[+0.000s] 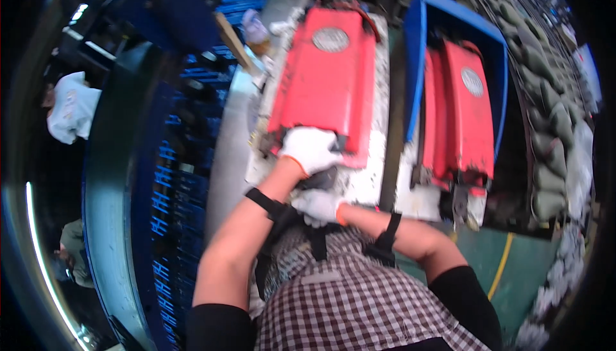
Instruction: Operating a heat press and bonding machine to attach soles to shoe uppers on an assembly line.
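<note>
Apparently rigid: red cover (324,85) at the left hand (311,150)

Left hand, in a white glove, lies over the near end of the red cover, fingers bent toward its right side. I cannot tell whether it grips or merely rests. Right hand (317,206), also gloved, sits closer to the checked apron (346,299), fingers curled; I cannot confirm anything inside it. Between the hands: a dark lump (317,179), kind unclear.

Red cover lies straight ahead on the pale, stained bench (380,117), long side pointing away. My estimate on handling: stiff, likely metal, probably heavy or fixed down, unlikely to flex or break. Its painted face looks smooth, so cloth gloves may slide; I would take hold at the near edge or the long side lips rather than the flat top. Scuffed edges could snag a glove.

Further out, right: a second red machine (471,117) under a blue hood (417,62), apart from the first. Beyond it, grey-green lumpy pieces (545,158) in rows, material uncertain.

Poorly seen: left fingertips and thumb, the underside of the red cover, its blurred far end, whatever the right palm hides. Motion blur softens both gloves; the left rim is dark.
</note>
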